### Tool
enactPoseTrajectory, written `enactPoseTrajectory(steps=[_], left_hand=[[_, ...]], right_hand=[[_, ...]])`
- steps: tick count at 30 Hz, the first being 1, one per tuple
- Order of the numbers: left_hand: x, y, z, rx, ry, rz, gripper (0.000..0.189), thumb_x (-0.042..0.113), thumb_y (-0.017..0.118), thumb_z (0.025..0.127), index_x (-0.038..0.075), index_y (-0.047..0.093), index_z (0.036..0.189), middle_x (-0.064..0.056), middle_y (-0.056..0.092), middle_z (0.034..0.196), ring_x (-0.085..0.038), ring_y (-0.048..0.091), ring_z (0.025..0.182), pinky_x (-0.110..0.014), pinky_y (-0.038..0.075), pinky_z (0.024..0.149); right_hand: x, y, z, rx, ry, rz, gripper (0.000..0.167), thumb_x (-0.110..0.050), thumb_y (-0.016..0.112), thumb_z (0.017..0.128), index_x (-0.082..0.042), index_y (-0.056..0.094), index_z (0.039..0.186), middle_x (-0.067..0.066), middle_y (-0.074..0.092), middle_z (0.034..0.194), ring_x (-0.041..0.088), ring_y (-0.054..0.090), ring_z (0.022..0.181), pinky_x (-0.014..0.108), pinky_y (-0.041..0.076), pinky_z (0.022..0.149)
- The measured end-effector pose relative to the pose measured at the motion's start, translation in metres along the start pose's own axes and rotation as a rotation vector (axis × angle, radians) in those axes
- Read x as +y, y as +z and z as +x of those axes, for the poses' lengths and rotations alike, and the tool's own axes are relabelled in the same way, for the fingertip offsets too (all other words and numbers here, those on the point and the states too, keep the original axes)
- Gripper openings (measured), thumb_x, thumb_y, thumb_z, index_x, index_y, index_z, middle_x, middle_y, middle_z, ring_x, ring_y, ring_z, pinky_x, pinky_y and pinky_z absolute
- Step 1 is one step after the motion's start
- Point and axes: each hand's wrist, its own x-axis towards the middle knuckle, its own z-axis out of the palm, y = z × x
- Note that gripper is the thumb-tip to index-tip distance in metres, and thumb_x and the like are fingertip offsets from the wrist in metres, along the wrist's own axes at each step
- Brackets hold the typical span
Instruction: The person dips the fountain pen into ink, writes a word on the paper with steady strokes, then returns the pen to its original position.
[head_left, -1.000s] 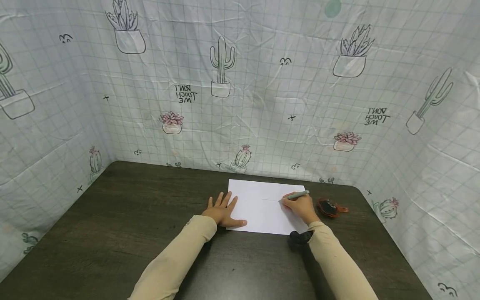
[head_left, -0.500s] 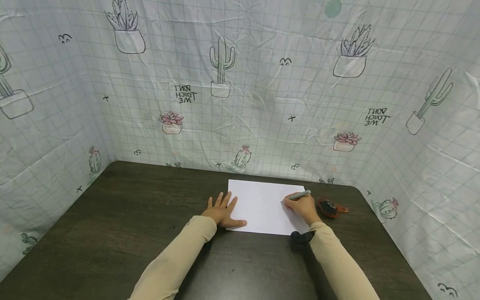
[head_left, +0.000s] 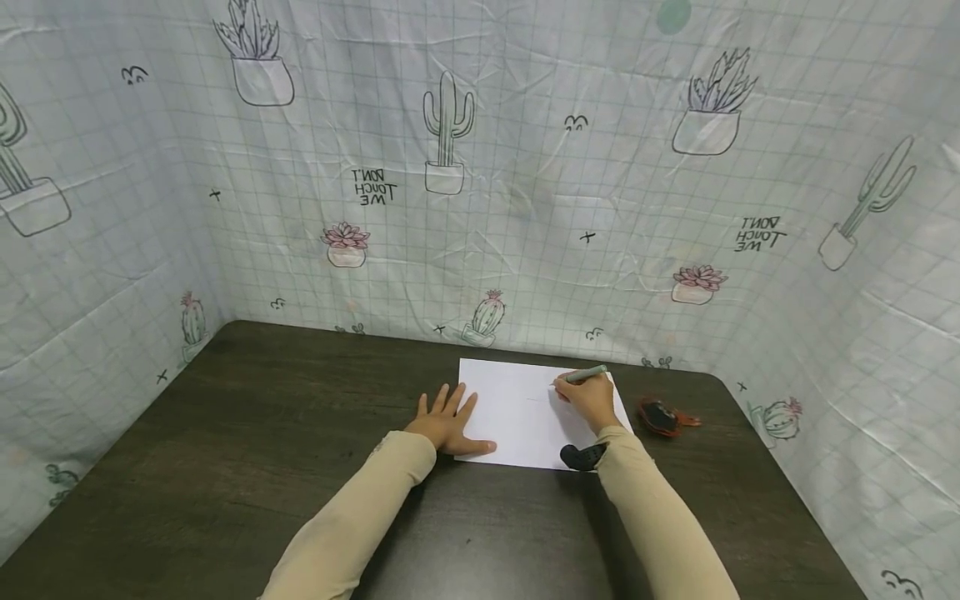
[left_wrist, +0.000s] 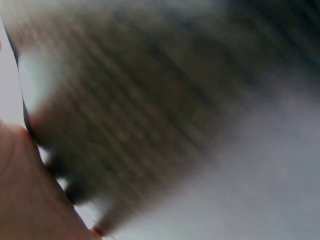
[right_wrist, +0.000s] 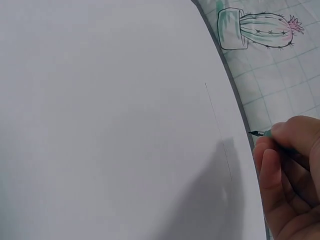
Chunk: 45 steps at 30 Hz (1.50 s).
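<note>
A white sheet of paper lies on the dark table, with a thin straight line drawn on it. My left hand rests with spread fingers on the sheet's left edge; its own wrist view shows part of the hand beside a blurred background. My right hand pinches a grey-green pen over the sheet's upper right part. In the right wrist view the dark pen tip shows past the paper's far edge, apparently lifted off the surface.
To the right of the paper lies a small black and orange-red object, its kind unclear. The brown wooden table meets a fabric backdrop printed with cacti. A black device sits at my right wrist.
My right hand has moved up and to the left with the pen, away from the line's right end. The left hand keeps its place on the paper.
</note>
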Motion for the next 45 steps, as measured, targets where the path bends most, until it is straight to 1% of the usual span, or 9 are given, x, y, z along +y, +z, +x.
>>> enactPoseTrajectory(steps=[10,15,20,27,30,34,35,39,45], left_hand=[[0.004,0.006,0.008,0.014,0.003,0.0,0.107,0.088,0.039,0.073,0.029,0.003,0.155,0.001,-0.008,0.161,-0.028,-0.012,0.147,-0.061,-0.007,0.113],[0.005,0.006,0.008,0.027,0.003,0.01,0.107,0.089,0.038,0.073,0.03,0.003,0.155,0.002,-0.008,0.161,-0.029,-0.011,0.147,-0.061,-0.007,0.112],[0.009,-0.001,0.0,0.026,0.005,0.014,0.106,0.088,0.037,0.074,0.029,0.004,0.156,0.0,-0.008,0.162,-0.029,-0.011,0.147,-0.061,-0.009,0.112],[0.036,-0.026,-0.024,-0.009,0.012,0.06,0.095,0.071,0.046,0.086,0.016,0.012,0.156,-0.006,-0.001,0.162,-0.03,-0.004,0.148,-0.06,-0.006,0.113],[0.043,-0.024,-0.021,-0.03,0.025,0.053,0.096,0.072,0.045,0.086,0.015,0.01,0.156,-0.007,-0.001,0.162,-0.03,-0.004,0.148,-0.06,-0.004,0.113],[0.05,-0.013,-0.008,-0.01,0.053,0.062,0.1,0.077,0.044,0.083,0.018,0.011,0.156,-0.005,-0.001,0.162,-0.028,-0.003,0.148,-0.057,-0.002,0.115],[0.049,-0.006,-0.002,0.004,0.063,0.061,0.101,0.08,0.042,0.081,0.02,0.01,0.156,-0.004,-0.002,0.162,-0.028,-0.003,0.148,-0.057,-0.002,0.115],[0.051,0.0,0.002,0.016,0.085,0.064,0.099,0.08,0.042,0.08,0.024,0.012,0.156,-0.001,0.001,0.162,-0.027,-0.003,0.148,-0.054,-0.001,0.116],[0.055,-0.012,-0.008,-0.002,0.092,0.088,0.094,0.073,0.05,0.083,0.022,0.017,0.156,-0.003,0.006,0.162,-0.027,0.002,0.148,-0.05,0.005,0.117]], right_hand=[[0.0,0.001,0.007,0.061,0.003,-0.056,0.013,-0.017,0.076,0.078,-0.005,0.077,0.083,-0.002,0.068,0.059,0.005,0.058,0.053,0.023,0.043,0.055],[0.001,0.001,0.007,0.052,0.05,-0.101,0.015,-0.02,0.075,0.078,-0.005,0.076,0.079,-0.006,0.064,0.055,0.01,0.055,0.057,0.024,0.041,0.057],[0.0,0.002,0.006,0.045,0.083,-0.109,0.016,-0.021,0.074,0.079,-0.005,0.076,0.078,-0.005,0.063,0.057,0.015,0.056,0.063,0.026,0.041,0.061],[0.0,0.006,0.004,0.061,0.077,-0.14,0.017,-0.021,0.073,0.077,-0.004,0.074,0.077,0.0,0.064,0.061,0.021,0.057,0.069,0.028,0.041,0.061],[0.0,0.008,0.004,0.074,0.074,-0.15,0.017,-0.021,0.073,0.077,-0.004,0.074,0.077,0.003,0.065,0.065,0.023,0.058,0.072,0.029,0.042,0.063],[0.0,0.011,0.004,0.084,0.076,-0.147,0.017,-0.02,0.073,0.077,-0.004,0.074,0.079,0.005,0.066,0.068,0.023,0.058,0.074,0.031,0.043,0.067],[0.0,0.011,0.003,0.086,0.076,-0.147,0.016,-0.02,0.073,0.077,-0.004,0.074,0.078,0.005,0.065,0.067,0.023,0.058,0.074,0.031,0.043,0.067],[-0.001,0.012,0.003,0.081,0.072,-0.137,0.014,-0.019,0.073,0.077,-0.005,0.075,0.077,0.001,0.064,0.061,0.022,0.059,0.071,0.03,0.043,0.066],[0.0,0.013,0.001,0.091,0.048,-0.141,0.014,-0.018,0.073,0.076,-0.005,0.073,0.073,-0.002,0.06,0.056,0.022,0.058,0.068,0.028,0.042,0.062]])
